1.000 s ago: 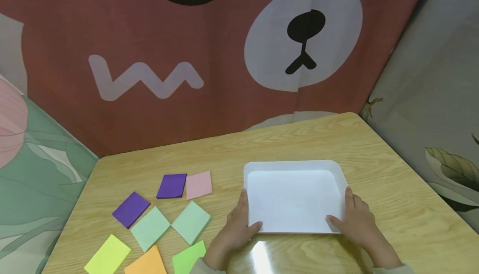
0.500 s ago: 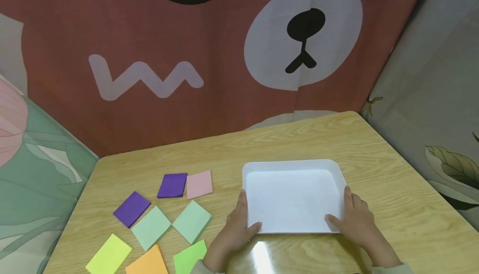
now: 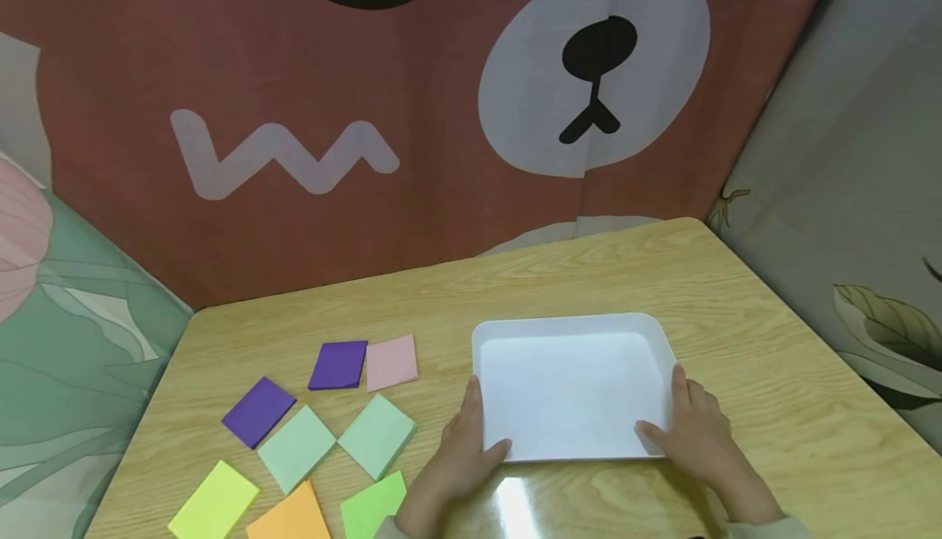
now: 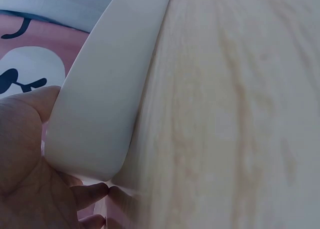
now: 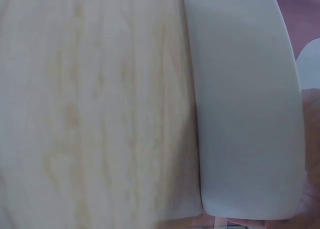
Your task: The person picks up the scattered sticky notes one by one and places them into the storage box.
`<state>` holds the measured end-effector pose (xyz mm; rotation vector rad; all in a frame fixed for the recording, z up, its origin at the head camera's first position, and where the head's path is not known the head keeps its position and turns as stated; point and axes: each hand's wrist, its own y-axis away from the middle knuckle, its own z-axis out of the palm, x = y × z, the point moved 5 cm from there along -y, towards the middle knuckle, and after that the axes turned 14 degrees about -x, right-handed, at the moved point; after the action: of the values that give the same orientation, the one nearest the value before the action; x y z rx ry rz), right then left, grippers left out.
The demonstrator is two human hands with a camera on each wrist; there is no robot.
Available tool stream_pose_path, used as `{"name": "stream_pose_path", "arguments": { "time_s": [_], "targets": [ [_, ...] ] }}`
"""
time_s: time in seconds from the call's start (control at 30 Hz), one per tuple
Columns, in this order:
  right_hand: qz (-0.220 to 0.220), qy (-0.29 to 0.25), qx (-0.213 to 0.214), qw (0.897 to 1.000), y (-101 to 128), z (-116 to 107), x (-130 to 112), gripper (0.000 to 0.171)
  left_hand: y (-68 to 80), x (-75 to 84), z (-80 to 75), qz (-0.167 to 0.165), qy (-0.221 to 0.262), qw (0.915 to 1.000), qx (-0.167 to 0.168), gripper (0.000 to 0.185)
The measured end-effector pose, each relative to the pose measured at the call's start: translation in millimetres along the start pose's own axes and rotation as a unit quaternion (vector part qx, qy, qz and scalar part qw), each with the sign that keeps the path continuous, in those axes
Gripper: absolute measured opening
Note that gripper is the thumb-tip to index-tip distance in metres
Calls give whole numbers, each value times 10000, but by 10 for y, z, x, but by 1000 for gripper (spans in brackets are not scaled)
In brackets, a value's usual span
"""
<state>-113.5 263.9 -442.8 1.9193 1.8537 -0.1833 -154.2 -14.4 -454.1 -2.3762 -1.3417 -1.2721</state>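
Observation:
A shallow white tray (image 3: 574,392) with rounded corners lies flat on the wooden table, and nothing is in it. My left hand (image 3: 459,449) grips its left side, thumb over the near left corner of the rim and fingers along the outer wall. On the opposite side my right hand (image 3: 702,433) holds the tray the same way, its thumb over the rim. In the left wrist view the tray's outer wall (image 4: 100,89) stands on the table beside my palm. The right wrist view shows the wall (image 5: 245,104), with my hand mostly hidden behind it.
Several sticky note pads lie scattered left of the tray: purple (image 3: 338,366), purple (image 3: 258,412), pink (image 3: 392,363), pale green (image 3: 297,449), pale green (image 3: 377,437), yellow (image 3: 214,500), orange (image 3: 290,516) and bright green (image 3: 374,506). Printed cloth (image 3: 353,220) hangs behind the table (image 3: 589,277).
The tray has slid slightly to the left, with both hands moving along on it. The sticky note pads stay where they were.

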Motion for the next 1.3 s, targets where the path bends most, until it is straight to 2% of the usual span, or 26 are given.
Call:
{"name": "stream_pose_path", "arguments": {
  "time_s": [0.43,0.73,1.3],
  "targets": [
    [-36,73,61,9999,6,3,-46,98,58,-18,2,15,-10,9999,107,87],
    [-39,116,-8,9999,-4,27,-44,100,102,-18,0,-128,102,9997,157,87],
    [-48,131,53,9999,-2,35,-73,96,134,-7,-10,-46,91,9997,202,88]
  ]
}}
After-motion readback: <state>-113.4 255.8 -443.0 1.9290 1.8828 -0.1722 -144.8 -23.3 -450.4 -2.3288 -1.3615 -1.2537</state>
